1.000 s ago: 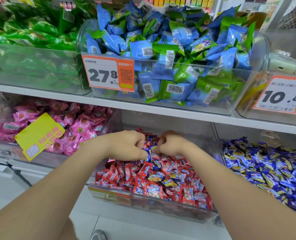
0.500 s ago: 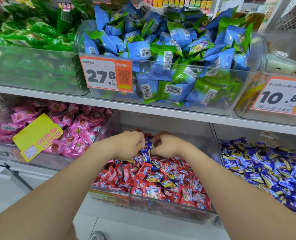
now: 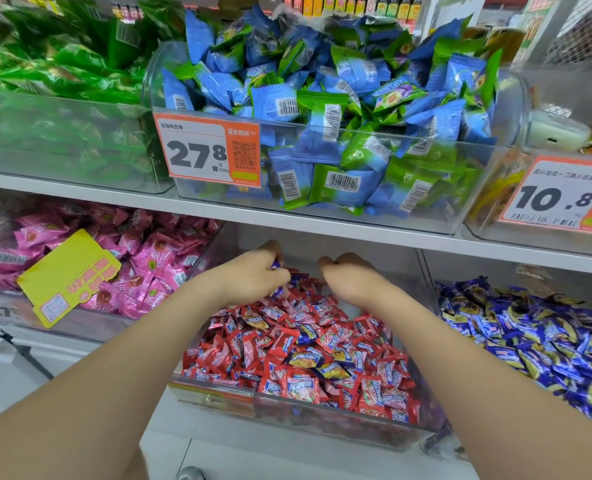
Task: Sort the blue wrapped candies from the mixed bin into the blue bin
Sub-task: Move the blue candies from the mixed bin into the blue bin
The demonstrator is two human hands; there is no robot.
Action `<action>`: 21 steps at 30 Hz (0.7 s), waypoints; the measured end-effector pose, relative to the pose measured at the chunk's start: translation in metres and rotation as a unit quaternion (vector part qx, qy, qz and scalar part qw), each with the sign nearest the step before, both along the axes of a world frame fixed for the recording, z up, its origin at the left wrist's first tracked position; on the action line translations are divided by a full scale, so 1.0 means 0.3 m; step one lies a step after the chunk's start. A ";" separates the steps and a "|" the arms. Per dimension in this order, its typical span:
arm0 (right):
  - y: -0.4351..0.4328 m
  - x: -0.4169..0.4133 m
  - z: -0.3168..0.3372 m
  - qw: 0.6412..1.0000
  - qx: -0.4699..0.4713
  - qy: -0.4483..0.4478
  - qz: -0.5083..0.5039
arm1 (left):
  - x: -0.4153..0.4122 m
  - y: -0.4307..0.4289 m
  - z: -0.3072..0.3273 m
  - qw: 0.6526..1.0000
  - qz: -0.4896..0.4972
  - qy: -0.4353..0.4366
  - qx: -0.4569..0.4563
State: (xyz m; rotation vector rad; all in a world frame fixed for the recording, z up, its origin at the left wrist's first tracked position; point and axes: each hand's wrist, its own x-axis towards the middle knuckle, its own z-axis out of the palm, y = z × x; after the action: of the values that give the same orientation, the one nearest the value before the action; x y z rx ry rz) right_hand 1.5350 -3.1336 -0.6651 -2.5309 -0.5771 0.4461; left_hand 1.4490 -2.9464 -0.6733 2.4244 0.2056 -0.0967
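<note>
The mixed bin (image 3: 322, 415) on the lower shelf holds mostly red wrapped candies with a few blue wrapped candies (image 3: 306, 359) among them. My left hand (image 3: 253, 277) hovers over the bin's back part, its fingers curled round several blue wrapped candies (image 3: 276, 266). My right hand (image 3: 351, 273) is beside it over the same bin, fingers curled downward; whether it holds anything is hidden. The blue bin (image 3: 429, 271), full of blue wrapped candies, stands directly to the right.
A clear bin of pink candies (image 3: 142, 258) with a yellow tag (image 3: 67, 277) sits to the left. The shelf edge (image 3: 322, 225) hangs close above my hands, carrying bins of green and blue-green packets and orange price labels (image 3: 213, 150).
My hands, which were together pinching blue candies, have moved apart. The left hand kept the blue candies and rose slightly; the right hand shifted right.
</note>
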 end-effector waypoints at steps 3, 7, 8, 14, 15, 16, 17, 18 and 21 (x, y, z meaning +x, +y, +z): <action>-0.030 0.008 -0.020 1.000 -0.010 0.017 -0.007 | 0.034 -0.022 -0.001 0.999 0.029 -0.018 0.024; -0.084 0.013 -0.026 0.996 0.034 0.082 0.003 | 0.094 -0.068 -0.015 0.995 0.095 -0.003 0.014; -0.095 0.011 -0.021 0.997 0.021 0.072 0.012 | 0.109 -0.074 -0.024 0.995 0.100 0.011 0.020; -0.126 -0.018 0.018 0.997 -0.042 0.024 0.062 | 0.175 -0.056 -0.123 0.973 0.034 0.012 0.230; -0.128 -0.032 0.025 0.995 -0.040 0.036 0.080 | 0.179 -0.055 -0.132 0.971 0.022 0.017 0.239; -0.128 -0.044 0.024 0.993 -0.036 0.044 0.103 | 0.181 -0.058 -0.135 0.970 0.014 0.024 0.243; -0.127 -0.057 0.017 0.991 -0.028 0.045 0.125 | 0.185 -0.058 -0.135 0.969 0.010 0.025 0.246; -0.124 -0.072 0.005 0.987 -0.029 0.043 0.152 | 0.188 -0.059 -0.137 0.968 0.009 0.024 0.249; -0.111 -0.117 -0.019 0.974 -0.045 0.017 0.223 | 0.194 -0.056 -0.145 0.968 0.005 0.024 0.251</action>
State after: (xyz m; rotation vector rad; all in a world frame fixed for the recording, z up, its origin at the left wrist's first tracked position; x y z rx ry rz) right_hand 1.4999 -3.1669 -0.6707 -2.4618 -1.1439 0.6859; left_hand 1.5071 -2.9632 -0.7168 2.9265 0.2919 -0.1109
